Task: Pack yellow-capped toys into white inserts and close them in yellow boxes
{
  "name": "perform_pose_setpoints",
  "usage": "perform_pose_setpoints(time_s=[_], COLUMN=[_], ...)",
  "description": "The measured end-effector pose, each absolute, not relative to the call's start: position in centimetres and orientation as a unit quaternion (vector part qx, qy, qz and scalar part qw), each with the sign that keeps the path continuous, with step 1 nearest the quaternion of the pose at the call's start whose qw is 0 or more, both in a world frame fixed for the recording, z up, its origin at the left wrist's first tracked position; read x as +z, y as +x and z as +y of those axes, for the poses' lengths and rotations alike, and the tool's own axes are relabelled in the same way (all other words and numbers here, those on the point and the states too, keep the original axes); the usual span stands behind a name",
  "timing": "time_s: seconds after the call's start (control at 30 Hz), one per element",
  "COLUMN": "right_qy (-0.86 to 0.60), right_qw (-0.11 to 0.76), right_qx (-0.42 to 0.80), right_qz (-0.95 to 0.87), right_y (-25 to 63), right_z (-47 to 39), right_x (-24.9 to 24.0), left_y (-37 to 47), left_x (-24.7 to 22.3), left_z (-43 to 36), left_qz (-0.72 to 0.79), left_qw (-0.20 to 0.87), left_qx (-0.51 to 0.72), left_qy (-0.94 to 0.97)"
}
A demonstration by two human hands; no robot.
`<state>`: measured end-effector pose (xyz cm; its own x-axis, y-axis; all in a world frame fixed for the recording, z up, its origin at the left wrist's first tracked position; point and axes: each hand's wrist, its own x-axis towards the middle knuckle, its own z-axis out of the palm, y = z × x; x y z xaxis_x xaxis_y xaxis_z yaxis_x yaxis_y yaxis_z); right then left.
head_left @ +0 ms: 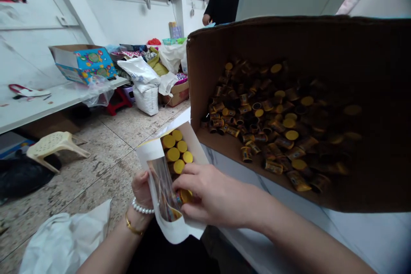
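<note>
A small white box with a clear window (160,150) is tilted open in front of me, with several yellow-capped little tubs (173,154) standing inside. My left hand (143,186) grips the box from its left side, its wrist wearing a pearl bracelet and a gold one. Inside the lower part of the box, my right hand (205,192) has its fingers closed around a yellow-capped tub (185,196). To the right, a big cardboard box (201,72) lies on its side, its opening toward me, with many loose tubs (291,135) in it.
The big box rests on a marbled white table (221,160). A cream plastic stool (56,143), a white cloth or bag (64,239) and a white sack (146,96) are on the floor. A blue printed carton (93,62) sits on a bench. A person in black (224,2) stands at the back.
</note>
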<state>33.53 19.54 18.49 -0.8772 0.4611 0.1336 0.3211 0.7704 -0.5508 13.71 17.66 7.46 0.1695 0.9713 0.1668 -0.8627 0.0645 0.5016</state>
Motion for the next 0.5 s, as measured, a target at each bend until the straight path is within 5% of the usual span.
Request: perform_pose_setpoints(time_s=[0.17,0.27,0.37,0.5], right_qy=[-0.247,-0.257,-0.448,-0.686], right_qw=[0.094,0.164,0.24,0.089], right_qx=[0.191,0.241,0.169,0.085], right_qz=[-0.945,-0.922,-0.844,-0.718], right_y=[33.9,36.1,39.4,42.6], right_z=[19.3,21.3,24.6,27.0], right_x=[18.7,19.9,19.7,16.0], left_y=[14.1,14.4,15.0,15.4], left_x=[7.7,7.1,7.1,7.6], left_z=[18.0,19.0,20.7,22.4], left_qz=[0.138,0.112,0.087,0.07], left_qw=[0.719,0.739,0.778,0.801], left_qx=[0.613,0.604,0.566,0.55], left_qy=[0.296,0.276,0.259,0.224])
